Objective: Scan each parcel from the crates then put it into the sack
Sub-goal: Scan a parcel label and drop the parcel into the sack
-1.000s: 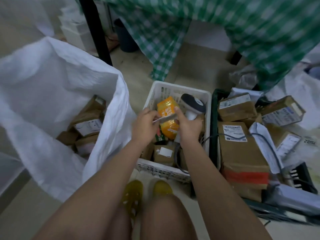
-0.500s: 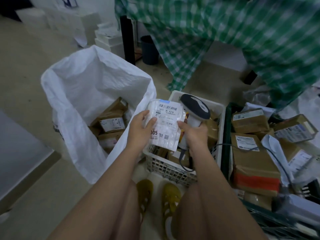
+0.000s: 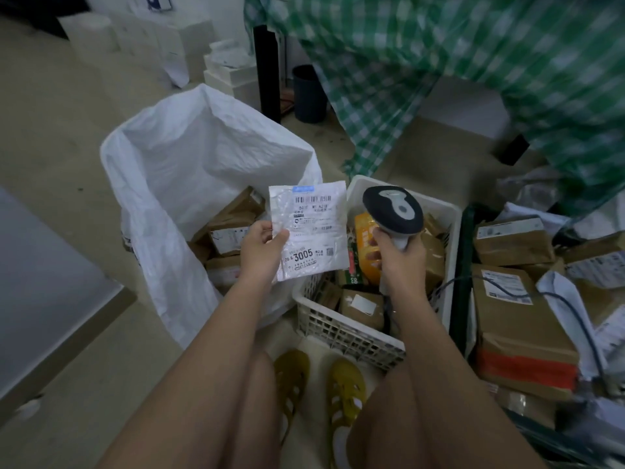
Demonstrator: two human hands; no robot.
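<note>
Parcel (image 3: 309, 230), a flat white plastic mailer with a barcode label reading "3005", is held upright just left of the white crate (image 3: 341, 328), pinched at its left edge by the left hand (image 3: 262, 252). Right hand (image 3: 400, 257) grips one grey scanner (image 3: 394, 209) above that crate. One white sack (image 3: 189, 164) stands left of the crate, brown parcels inside. A green crate (image 3: 461, 265) sits right of it.

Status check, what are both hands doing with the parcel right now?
Left hand pinches flat white parcel, label up. Right hand grips scanner beside it. Sack open, nothing blocking.
</note>
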